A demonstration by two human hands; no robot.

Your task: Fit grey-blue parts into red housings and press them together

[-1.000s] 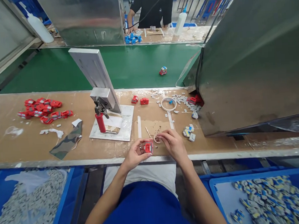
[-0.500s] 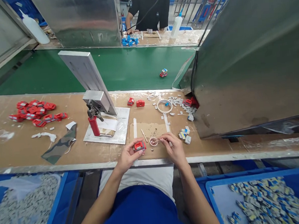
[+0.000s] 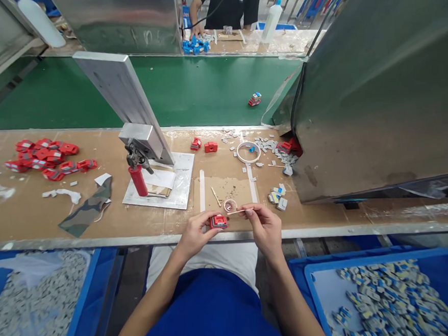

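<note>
My left hand (image 3: 196, 235) is closed on a red toy car body (image 3: 219, 221) with grey parts, just above the front of the bench. Between the thumb and fingers of my right hand (image 3: 265, 227) is a thin wooden stick (image 3: 236, 211). Its tip points left, close to the red toy car body; whether they touch I cannot tell. Just behind the stick stands a small round cup (image 3: 230, 205) with something dark in it. Another short stick (image 3: 216, 196) lies on the cardboard (image 3: 225, 185) beside dark crumbs.
A hand press with a red handle (image 3: 138, 181) stands left of the cardboard. Red toy parts (image 3: 42, 154) are heaped at far left. A tape roll (image 3: 248, 152) and grey pieces lie at back right, beside a metal panel (image 3: 357, 102). Behind runs a green belt (image 3: 203, 87); a co-worker (image 3: 228, 6) is opposite.
My right hand has drawn the stick out of the small cup and towards me. My left hand has brought the red toy car body right, nearer the stick. The camera view has shifted slightly.
</note>
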